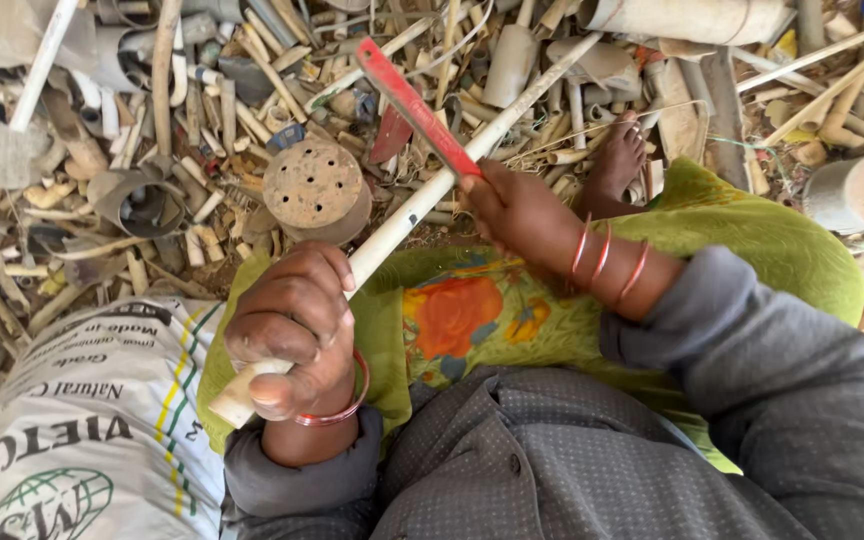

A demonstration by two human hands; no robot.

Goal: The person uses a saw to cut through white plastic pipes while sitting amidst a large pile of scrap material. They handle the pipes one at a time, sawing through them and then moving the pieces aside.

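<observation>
1. A pile of broken pipe offcuts covers the ground right up to the top edge, leaving little open room.
2. A white woven sack lies at lower left; its contents cannot be seen.
3. A green cloth covers the lap; a bare foot rests at its far edge.
4. A long white pipe slants from the lap up into the pile.
5. The left hand is fisted around the pipe's near end.
6. The right hand is closed on a red tool, laid across the pipe.
7. A perforated round cap sits beside the pipe.
</observation>
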